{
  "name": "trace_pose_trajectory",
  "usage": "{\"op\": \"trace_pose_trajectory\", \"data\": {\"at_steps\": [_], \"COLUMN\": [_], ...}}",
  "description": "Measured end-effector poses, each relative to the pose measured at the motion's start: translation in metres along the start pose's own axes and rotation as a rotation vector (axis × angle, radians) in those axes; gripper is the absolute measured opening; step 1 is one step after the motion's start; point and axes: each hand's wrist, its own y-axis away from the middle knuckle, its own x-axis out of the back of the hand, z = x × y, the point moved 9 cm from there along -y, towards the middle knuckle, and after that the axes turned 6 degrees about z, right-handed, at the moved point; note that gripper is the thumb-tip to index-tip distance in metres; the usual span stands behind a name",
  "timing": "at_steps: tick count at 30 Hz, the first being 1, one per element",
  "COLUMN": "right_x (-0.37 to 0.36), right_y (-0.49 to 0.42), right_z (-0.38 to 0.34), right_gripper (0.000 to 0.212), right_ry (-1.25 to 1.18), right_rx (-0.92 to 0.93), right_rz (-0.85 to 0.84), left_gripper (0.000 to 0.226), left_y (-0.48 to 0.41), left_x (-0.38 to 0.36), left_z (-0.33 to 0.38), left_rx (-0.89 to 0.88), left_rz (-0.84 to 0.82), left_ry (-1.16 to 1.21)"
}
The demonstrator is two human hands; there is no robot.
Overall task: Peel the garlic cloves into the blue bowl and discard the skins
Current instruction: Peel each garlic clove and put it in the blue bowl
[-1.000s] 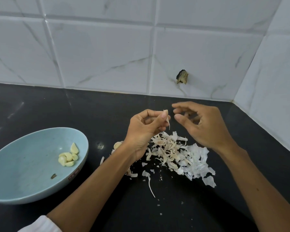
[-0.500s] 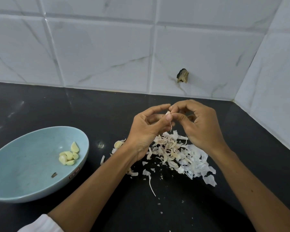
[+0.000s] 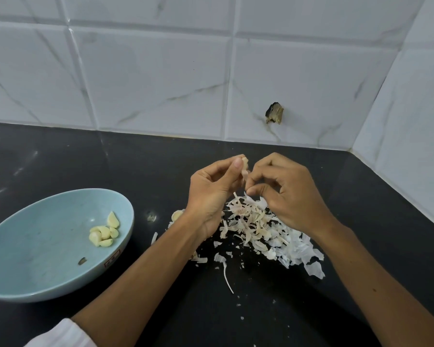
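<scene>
no text can be read anywhere. the blue bowl (image 3: 48, 246), near left on the worktop, carries a small rectangular sticker (image 3: 112, 259) on its right outer wall, but its dark marks are too small to make out.

Left hand (image 3: 211, 196) faces right hand (image 3: 290, 196) — both pinching.

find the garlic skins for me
In the head view the skins lie heaped on the black counter, right of centre, just below the right hand, with the blue bowl off to their left.
</scene>
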Motion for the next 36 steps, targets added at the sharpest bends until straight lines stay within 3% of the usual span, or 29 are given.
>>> {"op": "trace_pose_trajectory", "data": {"at_steps": [2,5,9,15,17,20,24,27,30,33,36], "right_x": [-0.007,0.005,0.017,0.018,0.017,0.002,-0.013,-0.008,-0.003,-0.001,0.016], "right_y": [0.002,0.0,0.0,0.001,0.0,0.0,0.003,0.003,0.004,0.006,0.002], "right_z": [-0.001,-0.002,-0.006,-0.006,-0.005,-0.005,0.002,0.015,0.024,0.039,0.037], "right_gripper": [0.017,0.008,0.031,0.003,0.006,0.01,0.008,0.014,0.006,0.024,0.023], "right_ry": [0.069,0.034,0.044,0.139,0.152,0.166,0.184,0.148,0.223,0.355,0.308], "right_rx": [0.03,0.018,0.04,0.095,0.097,0.132,0.108,-0.036,-0.087,-0.157,-0.168], "right_rz": [-0.056,0.071,0.206,0.251,0.222,0.033,-0.151,-0.16,-0.169,-0.208,-0.024], "left_gripper": [0.031,0.022,0.019,0.028,0.029,0.029,0.013,0.011,0.024,0.03,0.025], "left_y": [-0.002,-0.005,-0.001,0.003,0.003,-0.001,-0.009,-0.007,-0.003,-0.002,-0.001], "left_x": [0.002,0.006,0.003,-0.005,-0.004,0.01,0.026,0.018,0.008,0.005,0.002], "left_z": [0.003,0.006,0.002,-0.003,-0.003,0.001,0.009,0.011,0.012,0.012,0.012], "left_rx": [0.009,0.003,0.002,0.045,0.028,0.0,0.014,0.006,-0.012,-0.052,-0.101], "left_rz": [0.016,0.032,0.018,-0.042,-0.022,0.103,0.178,0.123,0.067,0.042,0.008], "left_ry": [0.067,0.073,0.006,-0.02,-0.048,0.013,0.112,0.115,0.114,0.063,-0.029]}}
